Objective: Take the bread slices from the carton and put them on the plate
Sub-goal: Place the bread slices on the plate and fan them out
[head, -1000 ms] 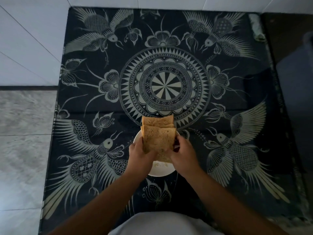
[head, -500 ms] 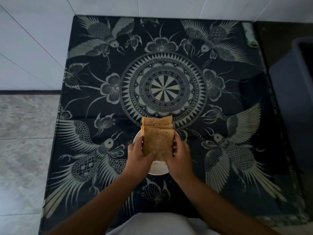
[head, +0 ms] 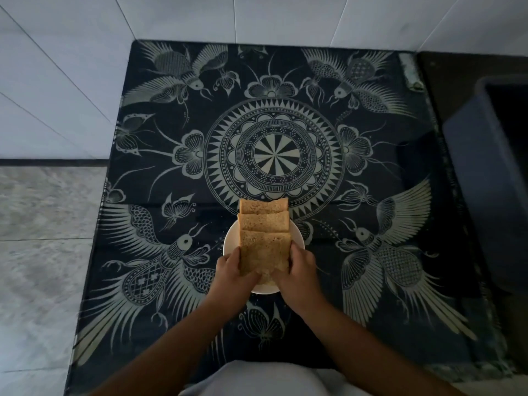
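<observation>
Three brown bread slices (head: 264, 237) lie overlapped on a small white plate (head: 230, 242) near the front of the table. The far slice sticks out past the plate's back rim. My left hand (head: 233, 271) grips the near slice's left edge and my right hand (head: 300, 268) grips its right edge, thumbs meeting under its near corner. The plate's near part is mostly hidden by my hands.
The plate stands on a dark table (head: 385, 324) with a pale bird and mandala pattern under glass. A dark blue-grey bin or container (head: 491, 178) stands at the right edge. White tiled wall lies behind, grey floor to the left.
The slices have fanned out and lie lower on the plate, a third slice now showing. My hands stay at the near slice's edges. The view has shifted down, showing more of the right container.
</observation>
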The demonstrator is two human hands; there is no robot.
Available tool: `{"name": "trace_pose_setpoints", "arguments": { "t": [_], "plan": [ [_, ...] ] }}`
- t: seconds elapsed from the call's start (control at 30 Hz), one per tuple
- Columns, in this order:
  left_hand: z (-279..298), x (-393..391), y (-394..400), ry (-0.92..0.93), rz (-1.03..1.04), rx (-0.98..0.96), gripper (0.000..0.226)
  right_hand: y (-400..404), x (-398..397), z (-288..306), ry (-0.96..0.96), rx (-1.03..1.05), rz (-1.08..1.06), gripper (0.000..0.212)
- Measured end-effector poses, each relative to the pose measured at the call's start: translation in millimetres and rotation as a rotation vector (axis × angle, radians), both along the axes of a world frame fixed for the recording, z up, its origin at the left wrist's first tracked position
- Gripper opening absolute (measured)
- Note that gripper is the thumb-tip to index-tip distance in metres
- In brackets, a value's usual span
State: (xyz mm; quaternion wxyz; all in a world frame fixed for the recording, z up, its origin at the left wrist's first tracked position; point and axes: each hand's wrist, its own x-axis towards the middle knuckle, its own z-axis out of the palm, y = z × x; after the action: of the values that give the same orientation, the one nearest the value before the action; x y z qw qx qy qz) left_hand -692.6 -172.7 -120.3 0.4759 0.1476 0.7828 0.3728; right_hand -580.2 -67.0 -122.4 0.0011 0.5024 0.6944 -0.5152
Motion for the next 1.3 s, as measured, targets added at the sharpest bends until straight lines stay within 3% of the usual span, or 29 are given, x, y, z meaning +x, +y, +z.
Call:
{"name": "trace_pose_setpoints", "arguments": {
  "t": [0.27,0.4,0.53,0.77,0.87,0.93,1.03,1.17,1.3],
  "plan": [
    [10,-1,-4,-0.067,0.027,0.032,0.074,-4,6,-2,-0.022,-0.001,0.023,0.073],
    [13,-1,-1,-0.114,0.039,0.04,0.07,-2,2,-2,-0.021,-0.051,-0.028,0.07],
    [15,-2,-5,-0.103,0.024,0.062,0.049,-6,6,-3,-0.01,-0.06,-0.046,0.064],
    [13,0,-4,-0.098,0.003,0.051,0.06,-3,10,0,-0.009,-0.119,-0.038,0.054],
    [11,7,-6,-0.029,0.033,0.038,0.048,-3,7,2,0.086,-0.177,-0.056,0.051],
    [8,11,-8,-0.001,0.032,0.06,0.035,-4,5,3,0.15,-0.263,-0.064,0.06],
    [5,14,-10,-0.009,0.009,0.083,0.033,-6,6,4,0.135,-0.34,-0.064,0.084],
    [4,7,-8,-0.078,0.058,0.165,0.032,-3,6,5,0.214,-0.352,-0.111,0.069],
    [3,-2,1,-0.22,0.176,0.335,0.043,5,1,6,0.438,-0.49,-0.26,0.044]
  ]
}}
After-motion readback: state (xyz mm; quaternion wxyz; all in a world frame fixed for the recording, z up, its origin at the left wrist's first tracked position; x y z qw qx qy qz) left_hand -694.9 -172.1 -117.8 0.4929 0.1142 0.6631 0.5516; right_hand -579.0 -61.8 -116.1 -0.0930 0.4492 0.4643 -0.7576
